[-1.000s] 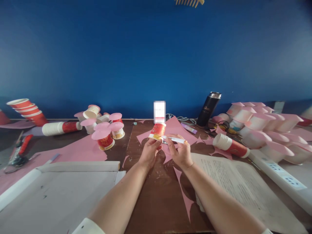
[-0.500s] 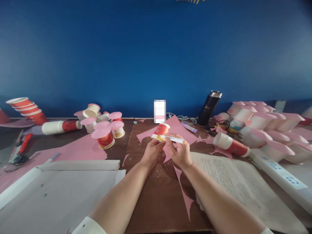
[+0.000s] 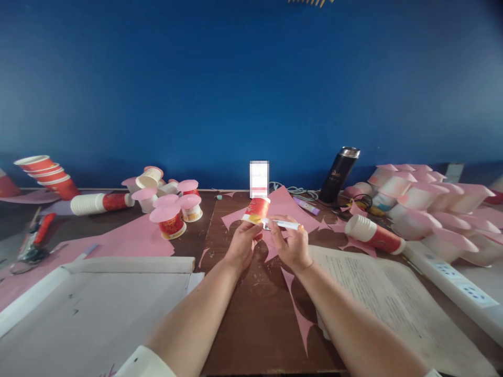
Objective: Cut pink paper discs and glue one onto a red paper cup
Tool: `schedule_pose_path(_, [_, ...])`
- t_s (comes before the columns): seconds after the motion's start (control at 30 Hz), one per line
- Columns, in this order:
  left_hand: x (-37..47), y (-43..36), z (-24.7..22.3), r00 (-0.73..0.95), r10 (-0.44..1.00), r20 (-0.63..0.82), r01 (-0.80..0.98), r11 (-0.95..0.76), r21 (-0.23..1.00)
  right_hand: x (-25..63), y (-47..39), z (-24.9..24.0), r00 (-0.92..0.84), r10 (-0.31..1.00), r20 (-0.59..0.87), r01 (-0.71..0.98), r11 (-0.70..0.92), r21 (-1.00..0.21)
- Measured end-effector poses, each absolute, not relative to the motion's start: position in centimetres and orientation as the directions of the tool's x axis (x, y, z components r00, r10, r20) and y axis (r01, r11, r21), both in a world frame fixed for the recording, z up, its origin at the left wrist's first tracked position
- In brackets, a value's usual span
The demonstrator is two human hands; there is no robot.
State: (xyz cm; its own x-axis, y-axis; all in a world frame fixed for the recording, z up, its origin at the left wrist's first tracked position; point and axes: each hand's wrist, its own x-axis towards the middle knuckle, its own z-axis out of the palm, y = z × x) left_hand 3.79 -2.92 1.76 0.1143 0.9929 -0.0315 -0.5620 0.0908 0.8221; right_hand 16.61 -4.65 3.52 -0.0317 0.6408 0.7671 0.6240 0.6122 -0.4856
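Observation:
My left hand is closed around the lower part of a red, gold and white paper cup, which tilts above the table. My right hand grips a slim white utility knife with an orange end. The knife's tip points left and meets the cup's lower right edge, close to the left fingers; whether it is in the paper I cannot tell. Behind both hands lies cut pink paper. Left of them stand several short cups topped with pink paper discs.
A black thermos and a lying cup stack are on the right, near many pink-topped cups. A power strip and a printed sheet lie nearer. A shallow white box occupies the front left. A bright phone-like screen stands behind.
The cup has turned in my left hand to a more upright tilt and shifted slightly left. The knife stays at its lower edge in my right hand. The view has shifted slightly.

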Motion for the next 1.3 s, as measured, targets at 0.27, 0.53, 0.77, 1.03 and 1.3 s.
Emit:
schedule_pose_path(0.27, [3.8,-2.9,1.73,0.117,0.992,-0.042,-0.566,0.101,0.818,16.63,-4.68,3.56,-0.012,0.632,0.775,0.634,0.604,-0.483])
schedule_pose_path(0.53, [3.84,-3.01,1.85,0.12,0.992,-0.043,-0.557,0.103,0.824,16.63,-4.64,3.55,0.0,0.626,0.78,0.63,0.606,-0.486])
schedule_pose_path(0.77, [3.95,-3.06,1.92,0.12,0.992,-0.046,-0.597,0.108,0.795,16.48,-4.81,3.68,-0.024,0.623,0.782,0.608,0.63,-0.484])
schedule_pose_path(1.03, [3.86,-3.03,2.05,0.083,0.993,-0.08,-0.612,0.114,0.782,16.51,-4.85,3.76,0.049,0.591,0.805,0.625,0.611,-0.486])
schedule_pose_path(1.3, [4.0,-3.03,1.56,0.115,0.993,0.039,-0.489,0.023,0.872,16.63,-4.77,3.68,0.023,0.573,0.819,0.604,0.645,-0.468])
